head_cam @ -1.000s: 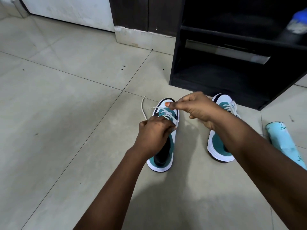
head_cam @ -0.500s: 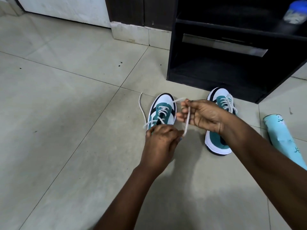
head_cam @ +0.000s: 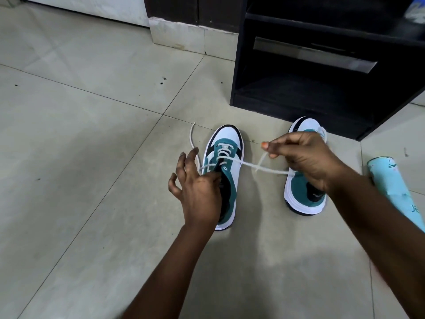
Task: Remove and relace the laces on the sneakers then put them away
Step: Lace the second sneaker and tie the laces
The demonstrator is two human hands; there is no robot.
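Two teal, white and black sneakers stand on the tiled floor, toes pointing away. The left sneaker (head_cam: 230, 157) is laced over its lower eyelets only. Its white lace (head_cam: 253, 166) runs taut to the right into my right hand (head_cam: 305, 157), which pinches it above the right sneaker (head_cam: 299, 194). The lace's other end (head_cam: 191, 137) curls on the floor to the left. My left hand (head_cam: 197, 187) rests on the left sneaker's collar, thumb pressing on it, fingers spread. The right sneaker's laces are mostly hidden by my right hand.
A black cabinet (head_cam: 299, 97) with an open low shelf stands just behind the sneakers. A light-blue patterned roll (head_cam: 395, 187) lies on the floor at the right. A tiled plinth (head_cam: 184, 35) and a wall lie farther back.
My right hand has pulled the lace out to the right, over the right sneaker. My left hand has let go of the lace and spread its fingers beside the left sneaker.
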